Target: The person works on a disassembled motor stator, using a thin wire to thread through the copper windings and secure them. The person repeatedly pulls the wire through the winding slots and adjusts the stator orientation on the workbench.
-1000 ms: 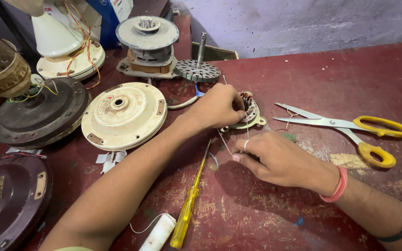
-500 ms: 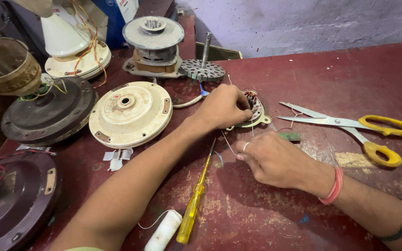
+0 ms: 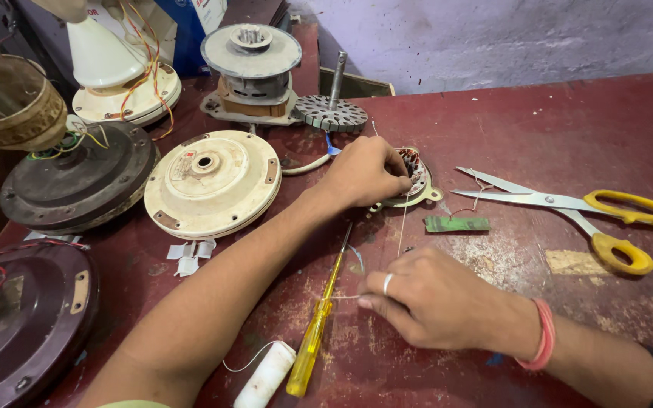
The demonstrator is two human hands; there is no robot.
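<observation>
Nearest, right hand on red surface, fingers pinched on thin thread running up to stator. Yellow screwdriver and white spool just left. Farther, left hand fingers closed on stator. Scissors right, cream cover left.

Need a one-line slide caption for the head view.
Left hand steadies a small motor stator while right hand pulls thin thread taut.
</observation>
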